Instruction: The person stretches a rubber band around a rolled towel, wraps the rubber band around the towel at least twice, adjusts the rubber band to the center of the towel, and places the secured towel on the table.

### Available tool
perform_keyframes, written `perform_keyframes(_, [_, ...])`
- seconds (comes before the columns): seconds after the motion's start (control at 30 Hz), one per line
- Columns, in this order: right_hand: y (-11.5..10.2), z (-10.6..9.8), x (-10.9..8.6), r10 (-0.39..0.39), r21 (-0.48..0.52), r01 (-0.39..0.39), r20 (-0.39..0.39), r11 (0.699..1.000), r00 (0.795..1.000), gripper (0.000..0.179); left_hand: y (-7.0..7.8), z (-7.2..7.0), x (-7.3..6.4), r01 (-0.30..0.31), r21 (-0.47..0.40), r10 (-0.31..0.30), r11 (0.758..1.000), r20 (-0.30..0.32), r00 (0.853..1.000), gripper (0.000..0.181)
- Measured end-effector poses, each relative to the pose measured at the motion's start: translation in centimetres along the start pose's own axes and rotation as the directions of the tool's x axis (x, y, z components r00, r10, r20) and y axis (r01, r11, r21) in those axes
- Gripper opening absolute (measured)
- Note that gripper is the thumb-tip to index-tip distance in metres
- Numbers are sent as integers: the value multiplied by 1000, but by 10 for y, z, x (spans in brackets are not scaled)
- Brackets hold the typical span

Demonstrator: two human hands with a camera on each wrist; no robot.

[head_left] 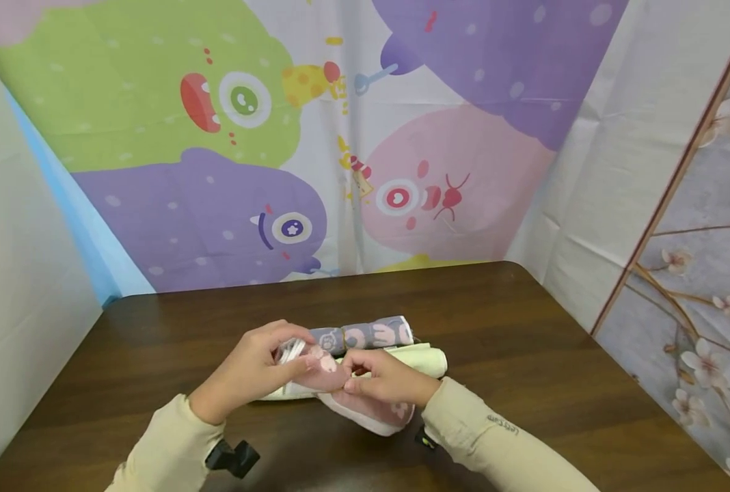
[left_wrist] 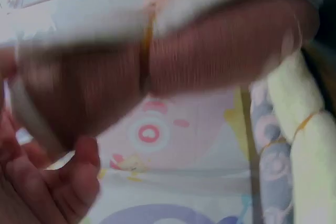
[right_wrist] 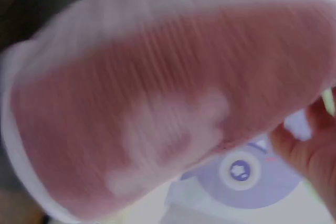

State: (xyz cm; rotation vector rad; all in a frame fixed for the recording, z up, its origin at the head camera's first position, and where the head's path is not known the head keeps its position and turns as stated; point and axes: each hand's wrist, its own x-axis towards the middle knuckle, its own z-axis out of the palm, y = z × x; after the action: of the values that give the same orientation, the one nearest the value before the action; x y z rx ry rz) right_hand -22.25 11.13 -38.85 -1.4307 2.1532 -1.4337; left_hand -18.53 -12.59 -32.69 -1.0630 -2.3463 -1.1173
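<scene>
A rolled pink towel [head_left: 370,411] with white edges and a pale pattern is held above the table. In the left wrist view a thin yellow-brown rubber band [left_wrist: 146,51] cinches its middle. My left hand [head_left: 257,369] grips the towel's left end, thumb on the near side. At the middle, beside the band, my right hand [head_left: 389,377] pinches with thumb and fingers. Blur in the right wrist view hides whether those fingers hold the band, the cloth or both. Behind lie a rolled grey towel [head_left: 365,335] with pink figures and a rolled pale green towel [head_left: 425,359].
The dark wooden table [head_left: 156,342] carries the two rolls side by side, each banded, as the left wrist view shows. A cartoon-printed curtain [head_left: 230,198] hangs behind the table's far edge. White cloth panels [head_left: 574,205] flank both sides.
</scene>
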Motion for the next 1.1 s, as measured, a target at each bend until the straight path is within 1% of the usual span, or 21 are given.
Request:
perform_keyframes(0.1, [3,-4,-1,55,216,-55,6,975,998,55,-1,-4,-2,-37,29,35,999,55,998,36])
perform_keyframes(0.13, [4,-5,-1,70,262,-68,3,963,998,60,-3,-4,-3,-66,41,63,997,68,996,41])
perform_keyframes(0.2, [6,-3,-2,95,345,-82,-21,935,995,58,-7,-3,-3,-165,65,160,984,65,985,45])
perform_keyframes(0.27, [8,-1,-2,127,428,-96,-45,899,991,49,-12,-2,-2,-280,100,276,955,48,960,40])
perform_keyframes(0.37, [11,3,-1,185,570,-134,-32,810,982,37,-15,1,2,-425,166,428,890,20,904,30])
perform_keyframes(0.43, [11,5,-1,214,627,-164,-4,762,977,33,-13,2,4,-479,189,483,857,29,875,27])
perform_keyframes(0.5, [9,5,-1,246,636,-203,21,745,969,33,-11,4,5,-513,211,518,832,35,855,25])
perform_keyframes(0.57, [5,5,0,269,608,-218,7,764,963,34,-8,6,5,-531,234,540,814,33,841,17])
perform_keyframes(0.6, [2,4,1,279,578,-216,-20,787,960,33,-6,7,6,-537,235,547,810,24,837,14])
perform_keyframes(0.67, [-6,3,2,260,478,-175,-116,860,959,31,-5,7,6,-527,185,535,830,2,845,11])
perform_keyframes(0.7, [-10,2,2,223,398,-137,-177,907,959,27,-5,7,6,-513,148,519,846,-8,855,10])
perform_keyframes(0.77, [-15,1,3,52,151,-10,-279,988,959,16,-5,6,6,-453,52,454,890,-16,891,11])
perform_keyframes(0.8, [-18,1,4,-64,-22,61,-301,998,951,16,-5,5,5,-409,2,409,912,-16,912,16])
perform_keyframes(0.83, [-20,0,5,-199,-206,141,-298,968,934,17,-5,5,5,-358,-37,358,933,-12,934,22])
perform_keyframes(0.87, [-21,0,6,-331,-386,212,-272,898,904,18,-4,4,4,-301,-59,301,952,-7,953,26])
perform_keyframes(0.9, [-22,0,7,-451,-552,268,-226,790,863,20,-4,3,4,-238,-77,238,968,-1,971,29])
perform_keyframes(0.97, [-25,-1,10,-623,-779,324,-108,537,774,27,-1,1,3,-80,-127,85,989,32,996,29])
perform_keyframes(1.0, [-27,-1,11,-669,-847,319,-58,426,741,30,0,1,3,-10,-151,18,988,55,998,27])
perform_keyframes(1.03, [-29,0,13,-700,-893,305,-16,331,714,30,1,0,4,51,-165,-39,985,76,996,24])
perform_keyframes(1.07, [-31,1,14,-717,-926,281,16,252,697,27,2,0,5,111,-189,-94,976,100,991,22])
perform_keyframes(1.1, [-33,2,15,-726,-948,257,44,186,686,24,3,-1,5,162,-214,-138,963,124,983,20])
